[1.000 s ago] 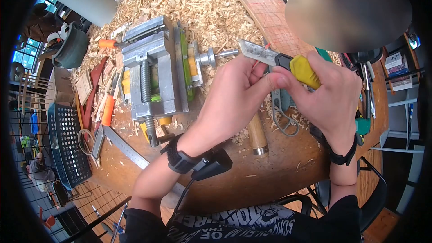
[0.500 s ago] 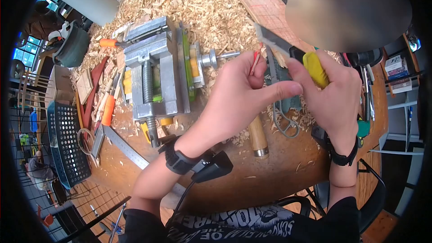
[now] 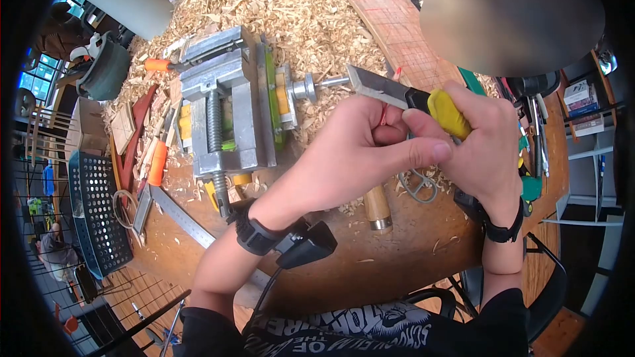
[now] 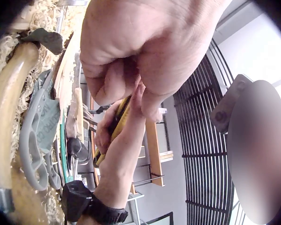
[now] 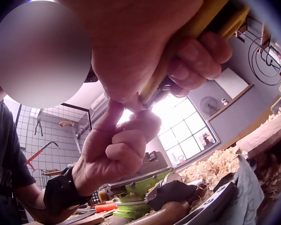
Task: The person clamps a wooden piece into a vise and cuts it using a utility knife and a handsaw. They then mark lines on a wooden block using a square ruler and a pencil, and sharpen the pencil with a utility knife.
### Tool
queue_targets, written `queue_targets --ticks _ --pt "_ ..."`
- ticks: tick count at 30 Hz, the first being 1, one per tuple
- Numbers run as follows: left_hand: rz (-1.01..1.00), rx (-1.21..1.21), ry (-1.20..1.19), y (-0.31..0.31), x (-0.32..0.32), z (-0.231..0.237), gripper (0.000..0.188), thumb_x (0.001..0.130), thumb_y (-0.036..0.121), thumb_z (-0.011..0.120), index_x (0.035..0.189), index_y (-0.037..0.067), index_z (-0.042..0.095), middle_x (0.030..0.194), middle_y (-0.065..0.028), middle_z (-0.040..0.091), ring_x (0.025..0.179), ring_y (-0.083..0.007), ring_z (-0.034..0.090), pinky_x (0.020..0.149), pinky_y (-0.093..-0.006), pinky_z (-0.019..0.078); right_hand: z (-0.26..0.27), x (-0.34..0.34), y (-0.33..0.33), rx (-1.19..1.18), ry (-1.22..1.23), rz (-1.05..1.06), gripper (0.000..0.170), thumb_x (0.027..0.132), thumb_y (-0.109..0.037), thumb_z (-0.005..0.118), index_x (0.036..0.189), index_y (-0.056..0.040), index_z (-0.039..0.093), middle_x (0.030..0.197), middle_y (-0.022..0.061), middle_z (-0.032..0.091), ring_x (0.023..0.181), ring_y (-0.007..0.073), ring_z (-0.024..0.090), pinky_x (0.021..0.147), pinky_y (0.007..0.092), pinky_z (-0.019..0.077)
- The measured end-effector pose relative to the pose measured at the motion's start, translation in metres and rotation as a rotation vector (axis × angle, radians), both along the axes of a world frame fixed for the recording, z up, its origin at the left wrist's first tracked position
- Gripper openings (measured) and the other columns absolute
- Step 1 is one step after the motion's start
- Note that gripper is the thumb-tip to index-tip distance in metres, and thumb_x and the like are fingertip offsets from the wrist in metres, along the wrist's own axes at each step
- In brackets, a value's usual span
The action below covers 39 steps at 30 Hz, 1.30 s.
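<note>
My right hand [image 3: 486, 142] grips the yellow handle of a utility knife [image 3: 448, 114]. Its wide blade [image 3: 378, 86] points left, crossing over the fingers of my left hand [image 3: 350, 155]. Those fingers curl round a thin red pencil-like stick [image 3: 383, 116], mostly hidden; its red tip rises behind the blade. My left thumb stretches right to the right hand, near the knife handle. In the right wrist view the yellow knife [image 5: 161, 70] runs down from the fist to the left fingertips. Below the hands lie a wooden tool handle [image 3: 377, 208] and grey scissors [image 4: 30, 136].
A metal vise [image 3: 231, 102] stands left of the hands. Wood shavings [image 3: 291, 13] cover the back of the bench, beside a board with red grid lines [image 3: 390, 20]. A metal ruler [image 3: 182, 215], an orange handle [image 3: 157, 162] and a perforated basket [image 3: 99, 215] are at the left.
The knife lifts up and right off the red stick, then comes back down and left across it. My left hand keeps hold of the stick, shifting only slightly.
</note>
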State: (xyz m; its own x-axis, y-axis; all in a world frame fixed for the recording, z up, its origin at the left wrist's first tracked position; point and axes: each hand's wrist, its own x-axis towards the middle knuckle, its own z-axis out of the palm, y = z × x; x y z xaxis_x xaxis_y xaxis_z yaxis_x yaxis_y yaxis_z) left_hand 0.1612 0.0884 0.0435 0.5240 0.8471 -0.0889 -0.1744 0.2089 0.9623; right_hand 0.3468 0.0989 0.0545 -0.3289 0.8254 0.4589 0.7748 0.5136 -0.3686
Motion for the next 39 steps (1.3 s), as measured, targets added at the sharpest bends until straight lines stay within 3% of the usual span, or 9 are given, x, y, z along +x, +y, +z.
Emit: queue_targets --ticks 11,13,16,22,25,27,30,35,39 --pt "0.068 0.030 -0.049 -0.001 0.005 -0.013 0.015 0.090 0.009 0.073 0.098 -0.003 0.070 0.076 0.0055 0.064 0.065 0.0028 0.049 0.053 -0.0174 0.0363 0.003 0.001 -0.003 0.039 -0.052 -0.010 0.054 0.076 -0.052 0.079 0.061 -0.0079 0.053 0.050 0.0103 0.054 0.044 0.0307 0.054 0.041 0.0354 0.0392" --pt "0.075 0.031 -0.043 -0.001 0.003 -0.012 0.014 0.090 0.009 0.073 0.097 -0.003 0.070 0.074 0.0060 0.063 0.064 0.0029 0.047 0.052 -0.0176 0.0350 0.006 0.002 -0.006 -0.020 -0.102 -0.015 0.043 0.077 -0.040 0.081 0.073 -0.0034 0.060 0.060 0.0141 0.054 0.052 0.0346 0.055 0.047 0.0361 0.0389" --pt "0.071 0.012 0.058 -0.001 0.000 -0.008 0.028 0.087 0.015 0.078 0.105 -0.005 0.071 0.084 0.0017 0.070 0.067 0.0016 0.052 0.054 -0.0149 0.0374 0.006 0.002 -0.007 0.010 -0.115 -0.024 0.045 0.077 -0.042 0.081 0.073 -0.0037 0.059 0.060 0.0139 0.054 0.053 0.0347 0.056 0.047 0.0363 0.0398" --pt "0.126 -0.027 0.024 -0.002 0.007 -0.003 0.018 0.087 0.008 0.075 0.098 -0.005 0.072 0.068 0.0086 0.054 0.061 0.0006 0.041 0.052 -0.0194 0.0330 0.006 0.001 -0.008 0.049 -0.157 -0.079 0.044 0.077 -0.043 0.081 0.072 -0.0054 0.058 0.058 0.0144 0.053 0.052 0.0344 0.057 0.047 0.0361 0.0406" --pt "0.201 -0.035 0.107 -0.002 0.008 -0.008 0.017 0.087 0.010 0.077 0.079 -0.001 0.066 0.064 0.0101 0.046 0.060 -0.0001 0.038 0.051 -0.0199 0.0311 0.006 0.000 -0.008 0.084 -0.143 -0.098 0.044 0.079 -0.042 0.080 0.072 -0.0051 0.058 0.057 0.0144 0.053 0.051 0.0335 0.056 0.046 0.0355 0.0403" --pt "0.292 0.058 0.095 0.000 0.006 -0.022 0.038 0.088 0.016 0.078 0.067 0.015 0.046 0.064 0.0112 0.048 0.054 0.0027 0.033 0.046 -0.0186 0.0251 0.007 -0.001 -0.008 0.100 -0.117 -0.163 0.043 0.081 -0.041 0.079 0.072 -0.0043 0.058 0.057 0.0143 0.052 0.050 0.0324 0.054 0.046 0.0353 0.0395" --pt "0.258 -0.066 0.110 -0.001 0.007 -0.013 0.056 0.086 0.012 0.080 0.069 0.020 0.026 0.063 0.0121 0.040 0.056 0.0022 0.031 0.047 -0.0188 0.0251 0.010 0.000 -0.006 0.073 -0.071 -0.244 0.042 0.083 -0.038 0.077 0.074 -0.0026 0.057 0.056 0.0139 0.050 0.048 0.0304 0.049 0.047 0.0348 0.0378" --pt "0.234 0.023 0.082 -0.001 0.006 -0.014 0.056 0.080 0.008 0.084 0.071 0.019 0.030 0.065 0.0122 0.037 0.057 0.0012 0.032 0.050 -0.0174 0.0279 0.011 0.002 -0.005 -0.080 0.055 -0.163 0.038 0.085 -0.033 0.076 0.074 -0.0013 0.057 0.055 0.0142 0.047 0.047 0.0293 0.044 0.047 0.0350 0.0359" --pt "0.205 0.027 0.060 -0.001 0.007 -0.009 0.058 0.077 0.015 0.088 0.071 0.017 0.030 0.063 0.0113 0.033 0.059 0.0007 0.029 0.050 -0.0176 0.0260 0.011 0.000 -0.004 -0.066 -0.013 -0.067 0.047 0.080 -0.046 0.079 0.066 -0.0057 0.058 0.053 0.0112 0.054 0.046 0.0303 0.055 0.044 0.0345 0.0402"
